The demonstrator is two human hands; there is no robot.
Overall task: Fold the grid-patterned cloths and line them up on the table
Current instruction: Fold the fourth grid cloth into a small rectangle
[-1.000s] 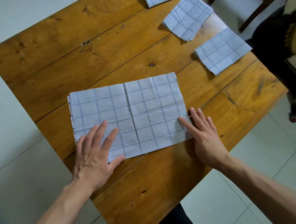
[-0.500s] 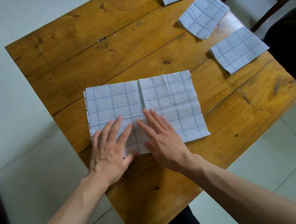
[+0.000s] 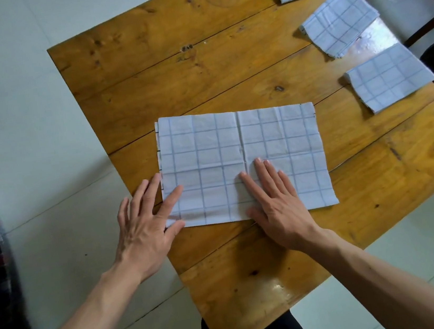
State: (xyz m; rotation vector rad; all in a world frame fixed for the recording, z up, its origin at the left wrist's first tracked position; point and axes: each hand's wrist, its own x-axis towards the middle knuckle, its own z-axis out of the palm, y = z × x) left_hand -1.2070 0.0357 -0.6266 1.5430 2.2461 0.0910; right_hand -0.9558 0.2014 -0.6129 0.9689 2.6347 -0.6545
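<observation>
A: Where's the cloth being worked?

B: The half-folded cloth [image 3: 243, 161] lies flat mid-table [image 3: 172, 82], long axis running nine to three o'clock, a crease down its middle.

A: And the hands?

B: The left hand [image 3: 146, 223] lies flat with straight fingers on the cloth's corner at about seven o'clock, partly off the edge. The right hand [image 3: 276, 200] presses flat with straight fingers just right of the crease, at six o'clock. Neither grips anything.

A: Next fold?

B: Likely across that crease; the left hand sits nearer a short edge to carry over.

A: Finished ones?

B: Three folded cloths [image 3: 389, 76] line the edge toward two o'clock.
</observation>
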